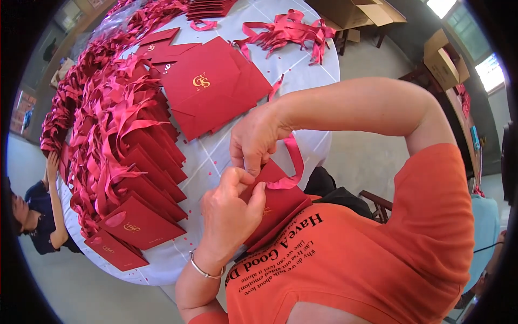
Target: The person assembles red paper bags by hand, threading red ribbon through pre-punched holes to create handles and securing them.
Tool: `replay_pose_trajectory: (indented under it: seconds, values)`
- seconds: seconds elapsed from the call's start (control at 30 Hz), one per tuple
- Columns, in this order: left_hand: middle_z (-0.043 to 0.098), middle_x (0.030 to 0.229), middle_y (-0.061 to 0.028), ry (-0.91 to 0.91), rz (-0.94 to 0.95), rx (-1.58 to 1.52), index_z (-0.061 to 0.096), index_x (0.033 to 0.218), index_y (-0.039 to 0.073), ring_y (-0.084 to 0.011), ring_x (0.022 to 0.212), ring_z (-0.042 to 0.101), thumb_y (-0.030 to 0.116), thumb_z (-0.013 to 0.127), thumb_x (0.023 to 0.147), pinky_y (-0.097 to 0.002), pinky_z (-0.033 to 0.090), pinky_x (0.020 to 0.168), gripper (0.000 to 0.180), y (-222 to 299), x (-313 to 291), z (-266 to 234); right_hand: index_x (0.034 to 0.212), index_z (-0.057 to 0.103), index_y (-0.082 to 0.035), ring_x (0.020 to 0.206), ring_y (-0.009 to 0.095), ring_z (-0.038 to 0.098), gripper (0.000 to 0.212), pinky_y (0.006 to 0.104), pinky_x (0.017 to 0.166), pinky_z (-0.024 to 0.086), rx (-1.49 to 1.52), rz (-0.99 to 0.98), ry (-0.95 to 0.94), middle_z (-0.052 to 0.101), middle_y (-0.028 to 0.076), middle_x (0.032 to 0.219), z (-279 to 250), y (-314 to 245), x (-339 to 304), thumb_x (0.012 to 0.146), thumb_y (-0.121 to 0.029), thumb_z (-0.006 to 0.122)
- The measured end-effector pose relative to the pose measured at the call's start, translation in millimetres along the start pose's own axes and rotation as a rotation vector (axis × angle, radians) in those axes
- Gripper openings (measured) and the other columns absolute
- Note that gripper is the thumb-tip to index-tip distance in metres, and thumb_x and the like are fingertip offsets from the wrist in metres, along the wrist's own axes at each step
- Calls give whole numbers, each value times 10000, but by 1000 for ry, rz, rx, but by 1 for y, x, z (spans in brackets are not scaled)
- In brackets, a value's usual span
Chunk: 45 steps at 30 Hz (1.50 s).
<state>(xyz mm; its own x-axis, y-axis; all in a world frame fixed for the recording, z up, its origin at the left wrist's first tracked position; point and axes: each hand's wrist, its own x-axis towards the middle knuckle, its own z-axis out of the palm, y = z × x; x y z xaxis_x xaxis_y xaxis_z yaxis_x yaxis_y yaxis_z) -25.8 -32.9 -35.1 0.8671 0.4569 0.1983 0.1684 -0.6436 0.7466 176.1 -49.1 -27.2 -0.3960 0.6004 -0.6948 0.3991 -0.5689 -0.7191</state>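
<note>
A red paper gift bag [278,202] rests against my front at the table edge. A pink ribbon [295,162] loops over it, running from behind my right wrist to beside my left thumb. My left hand [232,202], with a silver bangle at its wrist, is closed on the bag near its upper edge. Fingers bent down and pinched together, my right hand [256,137] meets the left fingertips at that edge. What the right fingertips hold is hidden. Just beyond my hands lie several flat red bags [216,83] with a gold emblem.
Many red bags [156,218] with ribbon handles stand in rows along the left of the round white-covered table [202,186]. Loose pink ribbons [291,32] lie at the far side. At left another person's hand [52,164] touches the rows. A cardboard box [445,59] stands at right.
</note>
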Motion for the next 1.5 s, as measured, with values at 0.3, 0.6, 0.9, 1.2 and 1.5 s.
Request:
replay_pose_trajectory:
  seconds: [0.3,0.6,0.9,1.2,1.5]
  values:
    - [680,705,-157,-196,-148,-176,552,885,11,-333,651,671,55,688,796,-388,499,615,168,-1,-1,-7,875,706,-25,599,102,554,248,267,513,424,36,-103,524,615,19,677,16,6,11,652,-62,807]
    - [664,649,-128,-250,-199,-204,542,888,10,-250,568,634,48,682,799,-353,469,578,171,1,5,-7,899,659,13,683,99,649,207,253,587,516,165,-579,994,694,68,773,-5,18,16,763,-68,793]
    - [687,708,-157,-261,-243,-152,599,1044,-6,-332,649,664,110,657,845,-417,486,615,237,-17,7,-2,917,701,-17,789,235,680,135,342,700,536,-552,-698,1213,718,94,907,25,56,-23,865,-141,699]
    - [722,908,-64,-259,-203,-251,631,1164,-47,-66,811,623,17,641,880,-240,512,711,291,-31,3,12,970,685,22,774,72,611,128,234,690,501,-31,-627,1161,673,30,831,11,39,-22,947,-83,615]
    - [731,935,-88,-278,-216,-300,652,1101,-58,-96,859,654,24,651,873,-259,531,749,242,-33,2,10,1046,706,-69,1034,253,610,286,382,864,483,-543,-749,940,634,98,1164,47,60,-48,795,-187,774]
